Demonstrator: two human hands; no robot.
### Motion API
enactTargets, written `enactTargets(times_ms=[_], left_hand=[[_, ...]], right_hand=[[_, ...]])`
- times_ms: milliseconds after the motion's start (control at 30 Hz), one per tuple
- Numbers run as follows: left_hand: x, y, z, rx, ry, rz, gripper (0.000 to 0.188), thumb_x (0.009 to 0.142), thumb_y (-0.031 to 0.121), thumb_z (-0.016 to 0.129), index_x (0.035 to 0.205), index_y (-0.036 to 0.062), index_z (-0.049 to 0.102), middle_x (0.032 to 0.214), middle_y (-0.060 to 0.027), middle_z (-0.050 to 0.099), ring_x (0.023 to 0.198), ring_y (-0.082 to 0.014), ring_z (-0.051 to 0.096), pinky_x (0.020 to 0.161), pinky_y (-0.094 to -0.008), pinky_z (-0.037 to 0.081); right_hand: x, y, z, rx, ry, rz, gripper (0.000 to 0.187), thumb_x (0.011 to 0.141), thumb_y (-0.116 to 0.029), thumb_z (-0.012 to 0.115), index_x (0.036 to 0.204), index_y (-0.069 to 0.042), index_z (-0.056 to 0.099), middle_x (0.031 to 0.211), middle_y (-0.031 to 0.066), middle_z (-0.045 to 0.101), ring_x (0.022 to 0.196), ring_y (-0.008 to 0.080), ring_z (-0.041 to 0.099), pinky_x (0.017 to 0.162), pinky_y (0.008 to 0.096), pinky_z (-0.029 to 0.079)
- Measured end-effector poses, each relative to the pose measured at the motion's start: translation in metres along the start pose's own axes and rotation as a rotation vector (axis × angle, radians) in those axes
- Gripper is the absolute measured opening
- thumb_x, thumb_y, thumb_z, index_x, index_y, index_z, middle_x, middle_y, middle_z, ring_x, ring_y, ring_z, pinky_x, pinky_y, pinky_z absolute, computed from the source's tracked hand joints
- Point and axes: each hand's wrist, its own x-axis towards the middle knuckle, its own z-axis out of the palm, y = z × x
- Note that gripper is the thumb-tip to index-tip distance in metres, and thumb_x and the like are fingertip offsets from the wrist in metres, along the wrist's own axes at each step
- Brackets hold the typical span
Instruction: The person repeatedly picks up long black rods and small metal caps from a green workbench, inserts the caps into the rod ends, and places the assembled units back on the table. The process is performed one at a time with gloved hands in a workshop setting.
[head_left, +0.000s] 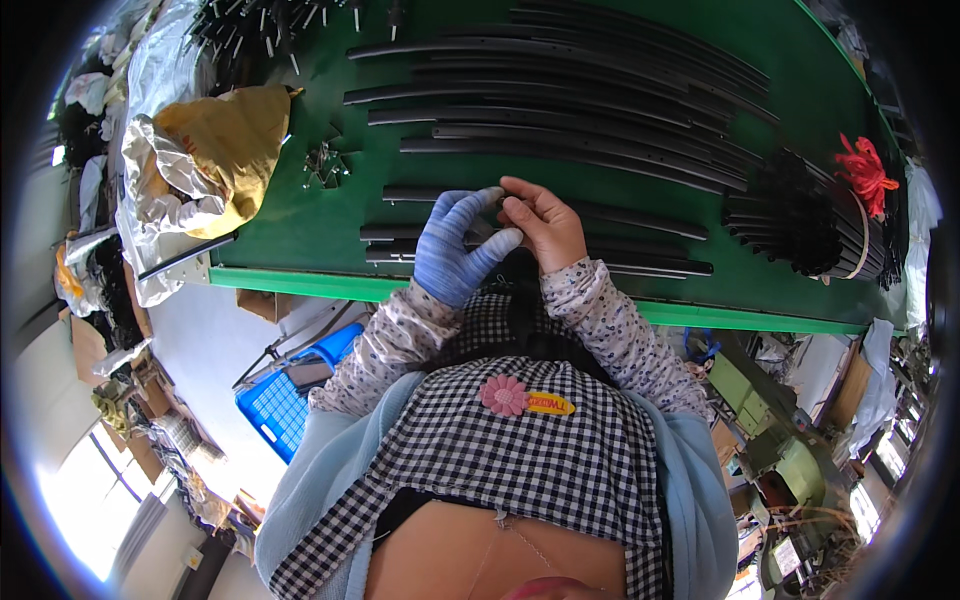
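Note:
Over the front of the green table, my left hand [455, 248], in a blue knitted glove with pale fingertips, curls its fingers toward my right hand. My bare right hand [545, 225] pinches thumb and forefinger together right beside it. Something small and dark shows between the fingertips of both hands, too small to name. Beneath and around the hands lie black tubes [640, 222], running left to right. More long black tubes [560, 146] lie in rows farther back. A small heap of shiny metal pieces [325, 165] sits to the left of the tubes.
A yellow and white sack [235, 150] rests at the table's left end. Black rods with pale tips [265, 30] are piled far left. A banded bundle of black tubes [855, 235] with red strands [866, 177] lies right. A blue plastic crate [275, 412] stands below the green edge [310, 283].

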Motion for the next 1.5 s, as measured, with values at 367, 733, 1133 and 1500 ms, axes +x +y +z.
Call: enactTargets(times_ms=[367, 733, 1133, 1500], left_hand=[[0.041, -0.043, -0.050, -0.475, 0.184, -0.216, 0.034, 0.083, 0.015, 0.076, 0.113, 0.0045, 0.062, 0.098, -0.0038, 0.068, 0.086, -0.0101, 0.062, 0.078, -0.0251, 0.052], [0.084, -0.091, -0.089, -0.347, 0.288, -0.576, 0.033, 0.090, 0.037, 0.068, 0.108, 0.0087, 0.065, 0.092, 0.0004, 0.062, 0.072, -0.0104, 0.061, 0.063, -0.0263, 0.056], [-0.003, -0.030, -0.104, -0.518, 0.424, -0.147, 0.036, 0.092, 0.030, 0.065, 0.113, 0.0001, 0.061, 0.090, -0.0092, 0.067, 0.067, -0.0160, 0.064, 0.060, -0.0270, 0.055], [-0.007, -0.004, -0.098, -0.385, 0.405, 0.071, 0.036, 0.092, 0.032, 0.065, 0.108, -0.0009, 0.063, 0.096, -0.0144, 0.068, 0.070, -0.0168, 0.065, 0.064, -0.0286, 0.056]], right_hand=[[0.028, 0.004, -0.029, -1.377, 0.171, -0.750, 0.016, 0.079, -0.025, 0.073, 0.092, -0.016, 0.071, 0.091, 0.0019, 0.061, 0.092, 0.0243, 0.059, 0.080, 0.0408, 0.049], [0.031, 0.007, -0.052, -1.524, -0.061, -0.553, 0.021, 0.085, -0.026, 0.069, 0.103, -0.016, 0.069, 0.104, 0.0039, 0.060, 0.103, 0.0219, 0.057, 0.087, 0.0395, 0.051], [0.057, -0.044, -0.029, -1.661, -0.261, -0.850, 0.054, 0.087, -0.062, 0.053, 0.077, -0.009, 0.060, 0.058, 0.0039, 0.058, 0.048, 0.0212, 0.059, 0.043, 0.0328, 0.047], [0.002, -0.068, -0.030, -1.508, -0.242, -0.635, 0.059, 0.088, -0.064, 0.050, 0.079, -0.008, 0.063, 0.057, 0.0050, 0.059, 0.050, 0.0229, 0.060, 0.045, 0.0318, 0.048]])
